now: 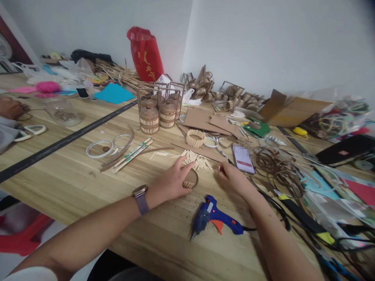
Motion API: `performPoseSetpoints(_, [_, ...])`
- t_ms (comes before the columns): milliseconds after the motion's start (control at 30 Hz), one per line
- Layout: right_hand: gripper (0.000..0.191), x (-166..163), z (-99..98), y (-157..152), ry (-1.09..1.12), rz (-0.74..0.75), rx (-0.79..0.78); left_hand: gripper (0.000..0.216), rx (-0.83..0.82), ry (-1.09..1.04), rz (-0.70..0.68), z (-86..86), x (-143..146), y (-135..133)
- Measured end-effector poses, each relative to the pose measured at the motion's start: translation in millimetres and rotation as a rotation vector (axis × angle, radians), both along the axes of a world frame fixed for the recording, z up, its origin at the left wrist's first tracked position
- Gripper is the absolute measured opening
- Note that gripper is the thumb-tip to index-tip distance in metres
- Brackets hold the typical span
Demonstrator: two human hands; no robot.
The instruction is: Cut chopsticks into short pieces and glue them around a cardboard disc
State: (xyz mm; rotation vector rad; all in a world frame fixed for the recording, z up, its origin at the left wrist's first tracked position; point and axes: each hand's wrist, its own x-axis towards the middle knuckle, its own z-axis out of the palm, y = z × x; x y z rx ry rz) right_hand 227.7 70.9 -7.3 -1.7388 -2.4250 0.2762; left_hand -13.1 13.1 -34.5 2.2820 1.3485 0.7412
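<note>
My left hand [172, 178], with a watch on its wrist, grips a small round basket [191, 182] from its left side. The basket has a brown base and a row of short pale sticks along its near edge; my fingers hide part of it. To the right, my right hand [230, 176] is closed just above the table, and what its fingers hold, if anything, is hidden. A heap of short wooden sticks [197, 159] lies beyond the basket, between my hands. Nearer to me, a blue hot glue gun [215, 216] rests on its side, nozzle toward me.
A ring of pale sticks [195, 138] and lidded miniature baskets [149, 120] stand farther back. A phone [243, 158], brown strip coils [272, 164] and cables crowd the right. Tape rolls [99, 149] lie left. Another person's hand [11, 108] is at the far left, near scissors [35, 129].
</note>
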Motion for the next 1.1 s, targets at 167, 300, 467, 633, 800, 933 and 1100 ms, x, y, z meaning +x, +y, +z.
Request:
performPoseSetpoints(167, [0.013, -12.2, 19.1, -16.6, 0.208, 0.179, -0.111, 0.082, 0.002, 0.021, 0.001, 1.5, 0.2, -0.6])
performPoseSetpoints(300, [0.009, -32.9, 24.6, -36.2, 0.368, 0.289, -0.295, 0.083, 0.014, 0.017, 0.005, 1.0, 0.9, -0.4])
performPoseSetpoints(467, [0.008, -47.0, 18.7, -43.4, 0.305, 0.265, -0.303, 0.079, 0.024, 0.023, 0.000, 2.1, 1.8, 0.2])
performPoseSetpoints(633, [0.006, -49.4, 14.1, -43.5, 0.282, 0.297, -0.279, 0.080, 0.016, -0.009, 0.001, 0.2, 1.4, 1.1])
performPoseSetpoints(800, [0.008, -51.9, 14.5, -46.7, 0.238, 0.310, -0.242, 0.080, 0.029, -0.051, -0.006, -3.9, 0.3, 1.8])
performPoseSetpoints(933, [0.009, -53.5, 14.2, -48.0, 0.217, 0.318, -0.219, 0.080, 0.017, -0.021, 0.002, -2.1, 0.6, 1.5])
performPoseSetpoints(1100, [0.011, -55.2, 16.0, -48.9, 0.187, 0.348, -0.167, 0.081, 0.024, -0.017, -0.010, -1.2, 0.4, 1.1])
